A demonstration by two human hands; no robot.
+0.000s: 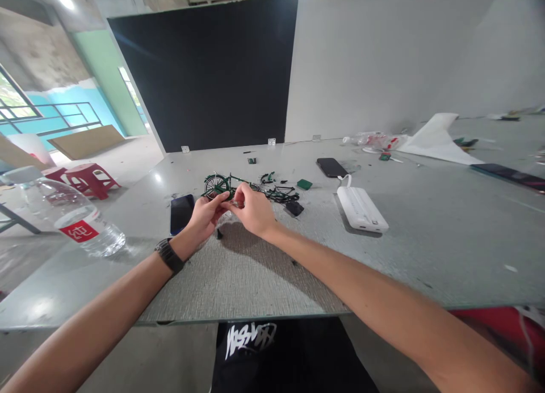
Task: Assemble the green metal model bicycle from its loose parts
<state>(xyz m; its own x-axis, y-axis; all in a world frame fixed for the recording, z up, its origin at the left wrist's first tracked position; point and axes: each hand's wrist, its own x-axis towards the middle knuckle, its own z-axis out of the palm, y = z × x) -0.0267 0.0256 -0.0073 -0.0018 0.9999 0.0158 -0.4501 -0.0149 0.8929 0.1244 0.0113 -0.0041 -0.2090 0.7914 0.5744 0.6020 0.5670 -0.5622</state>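
Observation:
In front of me, my left hand [206, 214] and my right hand [254, 209] meet with fingertips pinched together. What sits between the fingers is too small and too covered to make out. Right behind the fingertips is a small green model bicycle [216, 185] with black spoked wheels. Its lower middle is hidden by my hands, and I cannot tell whether they touch it. Loose dark model parts [281, 195] lie just right of my right hand, near a green block [304, 184] and a black piece [294, 208].
A dark phone [181, 213] lies beside my left hand. A water bottle [79, 217] stands at the left of the table [409, 256]. To the right are another phone [331, 167], a white power bank [361, 209] and a clear plastic bottle [370, 140]. A black panel [208, 75] rises behind.

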